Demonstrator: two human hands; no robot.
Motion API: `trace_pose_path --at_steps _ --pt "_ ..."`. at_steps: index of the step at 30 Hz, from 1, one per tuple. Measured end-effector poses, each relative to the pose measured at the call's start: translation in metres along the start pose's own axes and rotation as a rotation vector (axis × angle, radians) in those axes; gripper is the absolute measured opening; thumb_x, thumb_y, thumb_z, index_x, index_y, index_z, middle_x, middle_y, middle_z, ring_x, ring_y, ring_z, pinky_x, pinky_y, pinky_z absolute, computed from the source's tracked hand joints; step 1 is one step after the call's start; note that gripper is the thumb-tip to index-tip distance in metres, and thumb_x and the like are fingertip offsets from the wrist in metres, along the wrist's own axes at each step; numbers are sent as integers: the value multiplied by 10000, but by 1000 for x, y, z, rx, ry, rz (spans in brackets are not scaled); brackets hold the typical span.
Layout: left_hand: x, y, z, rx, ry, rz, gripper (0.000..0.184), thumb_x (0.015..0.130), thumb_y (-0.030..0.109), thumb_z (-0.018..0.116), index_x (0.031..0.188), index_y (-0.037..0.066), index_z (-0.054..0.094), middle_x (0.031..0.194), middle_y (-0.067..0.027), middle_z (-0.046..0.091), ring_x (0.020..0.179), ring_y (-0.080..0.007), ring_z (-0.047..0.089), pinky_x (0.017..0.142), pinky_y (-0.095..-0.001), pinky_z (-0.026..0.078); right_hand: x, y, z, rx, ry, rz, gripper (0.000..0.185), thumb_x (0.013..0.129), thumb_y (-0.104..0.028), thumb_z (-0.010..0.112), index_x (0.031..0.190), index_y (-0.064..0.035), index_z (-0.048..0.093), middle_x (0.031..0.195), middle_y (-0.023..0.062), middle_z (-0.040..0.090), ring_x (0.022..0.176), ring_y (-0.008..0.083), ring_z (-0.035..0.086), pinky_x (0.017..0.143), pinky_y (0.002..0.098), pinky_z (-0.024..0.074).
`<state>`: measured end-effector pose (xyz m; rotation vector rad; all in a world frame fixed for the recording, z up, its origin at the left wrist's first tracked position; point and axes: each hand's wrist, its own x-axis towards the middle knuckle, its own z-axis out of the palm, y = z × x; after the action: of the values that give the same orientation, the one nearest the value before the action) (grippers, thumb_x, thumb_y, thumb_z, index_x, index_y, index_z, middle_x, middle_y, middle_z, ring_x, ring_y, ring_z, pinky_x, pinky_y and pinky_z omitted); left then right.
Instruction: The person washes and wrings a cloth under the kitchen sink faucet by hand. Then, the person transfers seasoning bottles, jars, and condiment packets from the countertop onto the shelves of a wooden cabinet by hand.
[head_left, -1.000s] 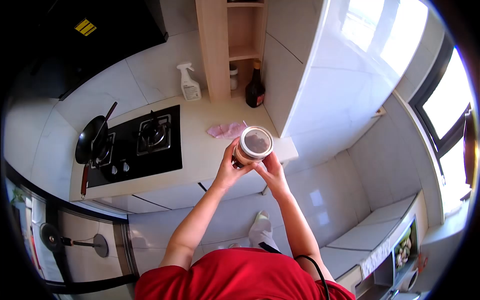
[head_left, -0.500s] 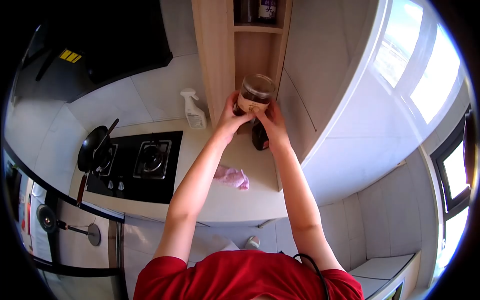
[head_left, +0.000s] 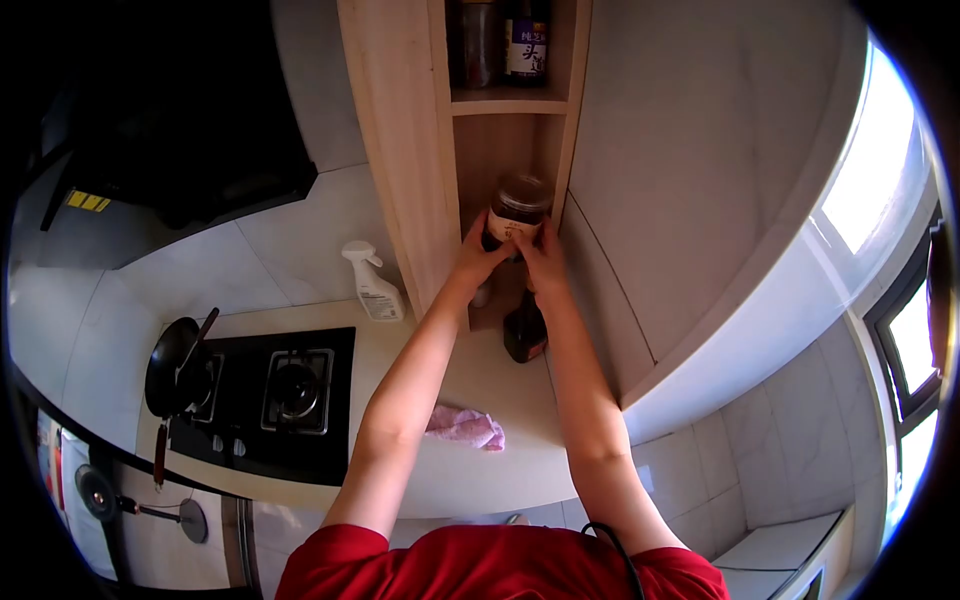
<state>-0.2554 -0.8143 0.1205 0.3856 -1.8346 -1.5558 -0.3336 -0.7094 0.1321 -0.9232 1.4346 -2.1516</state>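
Note:
A lidded glass jar (head_left: 520,205) with dark contents and a pale label is held upright between both hands, at the opening of a wooden shelf compartment (head_left: 512,108). My left hand (head_left: 478,258) wraps its left side, and my right hand (head_left: 543,258) grips its right side. The fingers of both hands are closed on the glass, thumbs near the label. Just below my right hand stands a dark bottle (head_left: 524,332) on the counter, its upper part partly hidden. The compartment above holds a jar (head_left: 478,45) and a bottle with a purple label (head_left: 526,48).
A white spray bottle (head_left: 374,283) stands left of the shelf unit. On the counter (head_left: 400,370) lies a pink cloth (head_left: 466,427). The black gas stove (head_left: 300,400) and a pan (head_left: 175,365) are at the left. A range hood (head_left: 190,120) hangs above.
Both hands have raised the jar from over the counter and moved it forward to the shelf compartment. The view has tilted upward, showing more of the upper shelf.

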Motion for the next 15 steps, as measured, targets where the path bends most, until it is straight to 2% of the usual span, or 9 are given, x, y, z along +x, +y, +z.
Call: trace_pose_path --at_steps 2,4,8,10,11,13,14,15 --pt "12 -21 -3 74 2 -9 865 722 254 748 1396 26 258 1339 -151 427 1231 -230 411 1009 -326 333 5 7 0 -51 -9 1 647 856 -180 622 1388 -40 282 1348 98 405 1242 197 381 1023 301 303" --pt "21 -34 -4 119 -5 101 848 735 272 734 1385 -6 264 1332 -176 433 1229 -257 419 1009 -333 333 13 20 -1 -60 3 -15 665 853 -176 625 1396 -36 267 1356 105 399 1239 207 384 1025 305 303" --pt "34 -39 -7 120 -29 64 824 742 270 725 1367 -32 283 1315 -198 444 1214 -273 435 995 -341 350 25 38 1 -191 70 -41 625 873 -156 587 1395 -28 266 1357 105 400 1232 209 390 1025 304 302" --pt "37 -37 -7 308 -52 99 722 799 186 681 1375 0 288 1322 -130 440 1202 -218 431 964 -328 380 9 27 7 -248 176 -92 555 903 -115 499 1395 -19 261 1362 108 395 1239 202 384 1021 285 303" --pt "35 -36 -4 304 -56 100 722 799 186 681 1375 0 288 1322 -130 440 1202 -218 431 964 -328 380 -3 20 10 -252 181 -93 555 903 -115 499 1395 -19 261 1362 108 395 1239 202 384 1021 285 303" --pt "18 -21 4 193 145 -13 628 863 240 612 1361 -2 314 1323 -129 438 1175 -222 450 953 -332 390 -26 0 19 182 229 34 515 905 -67 424 1395 -29 271 1379 106 372 1251 198 372 1025 269 300" --pt "12 -14 7 191 140 -13 628 863 240 612 1361 -2 314 1323 -129 438 1175 -222 450 953 -332 390 -25 2 18 181 233 32 515 905 -67 424 1395 -29 271 1379 106 372 1251 198 372 1025 269 300" --pt "8 -11 9 -54 185 -149 600 896 304 545 1367 11 313 1338 -128 424 1197 -225 430 972 -348 369 -23 8 17 304 259 94 514 898 -68 423 1390 -31 281 1395 102 347 1267 196 350 1042 278 285"
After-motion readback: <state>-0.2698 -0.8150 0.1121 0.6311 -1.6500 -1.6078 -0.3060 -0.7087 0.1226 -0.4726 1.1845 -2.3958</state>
